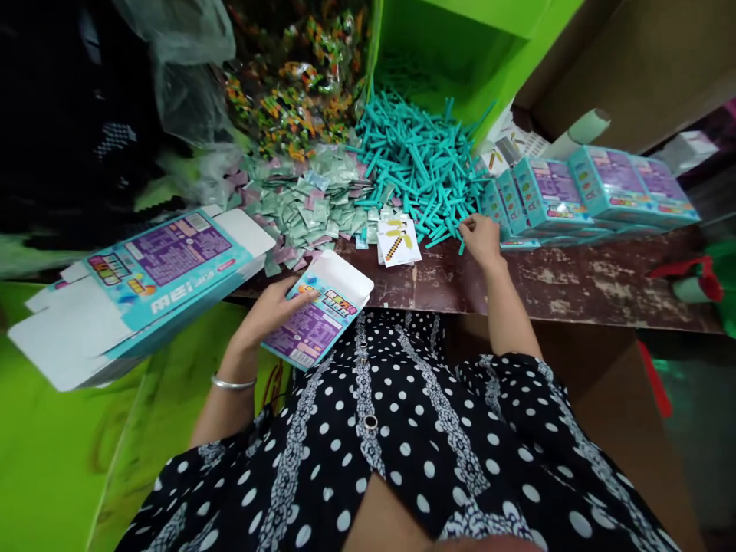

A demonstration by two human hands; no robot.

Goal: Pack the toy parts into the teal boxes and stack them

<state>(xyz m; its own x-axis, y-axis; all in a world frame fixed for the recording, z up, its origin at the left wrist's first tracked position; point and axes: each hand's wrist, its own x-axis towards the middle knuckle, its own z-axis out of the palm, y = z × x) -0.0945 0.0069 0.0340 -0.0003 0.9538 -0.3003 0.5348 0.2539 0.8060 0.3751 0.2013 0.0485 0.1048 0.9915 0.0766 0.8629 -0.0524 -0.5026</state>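
Left hand (270, 309) clamped on open small carton (320, 318), right hand (480, 239) fingers together pinching at teal sticks pile (417, 165), printed cards (399, 241) between.

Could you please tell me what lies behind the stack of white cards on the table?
Behind the white cards lies a heap of teal sticks, with small sachets to its left. The table under the heaps is covered.

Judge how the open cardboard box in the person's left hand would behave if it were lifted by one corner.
The open box is probably light: the left hand steadies it with fingers alone. It looks thin-walled, with its white flap standing open, so it may flex or crush under a firm squeeze. Its glossy printed face could slip a little in the fingers.
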